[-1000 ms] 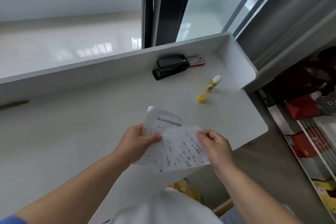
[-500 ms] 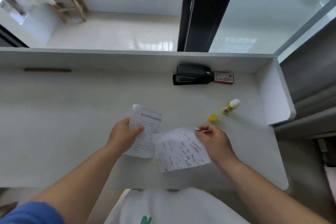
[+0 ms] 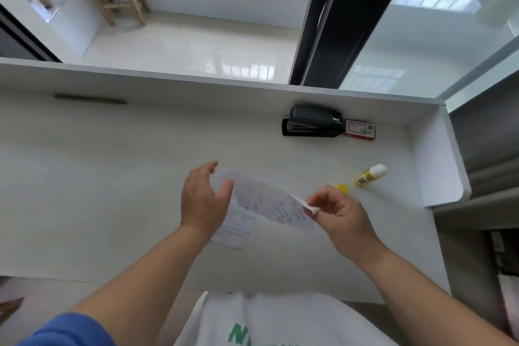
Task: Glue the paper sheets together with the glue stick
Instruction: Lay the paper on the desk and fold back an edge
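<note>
**Paper Sheets Held Over the Desk**

The right hand pinches one corner of the handwritten sheet between thumb and fingertips; the sheet is motion-blurred. The left hand hovers at the sheet's opposite end with fingers spread and relaxed, gripping nothing. The printed sheet sits below and partly under the handwritten one, just beside the left hand. The uncapped glue stick lies on the white desk to the right, its yellow cap near it. A black stapler and a staple box stand against the back wall.
</note>
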